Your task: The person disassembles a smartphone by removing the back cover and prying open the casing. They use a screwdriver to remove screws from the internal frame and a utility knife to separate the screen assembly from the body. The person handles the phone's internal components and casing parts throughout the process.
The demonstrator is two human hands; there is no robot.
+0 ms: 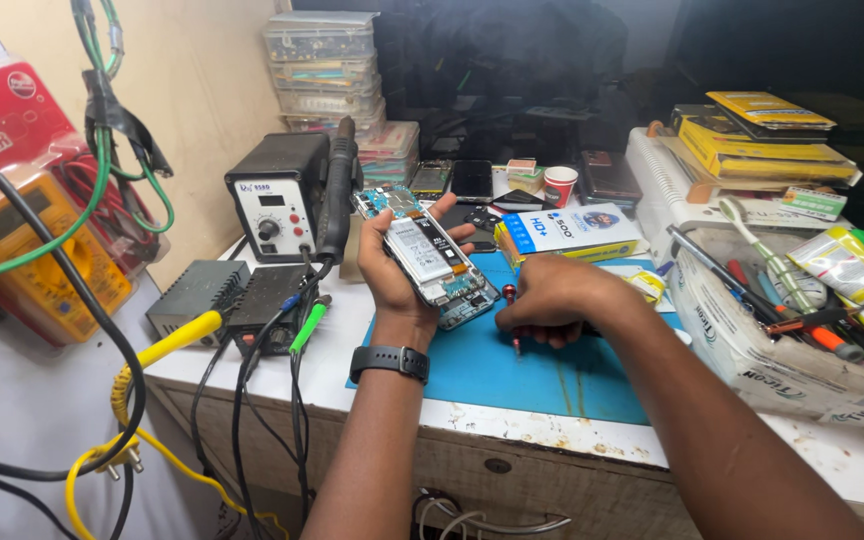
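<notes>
Head view: the left hand [392, 262] is raised above the blue work mat [512, 365], palm toward the camera, fingers wrapped round the edges of an opened smartphone [434, 258]. The phone is tilted, its back cover off, exposing a flat pale battery and a blue-green circuit board at each end. A black wristwatch [390, 362] bands the left forearm. The right hand [544, 298] rests knuckles-up on the mat just right of the phone's lower end, fingers curled closed round a slim red-handled screwdriver [512, 305] whose tip points down at the mat. Left of the mat stands a boxy black hot-air station [277, 200]; to the right lies a white plastic bag [752, 350] of tools.
</notes>
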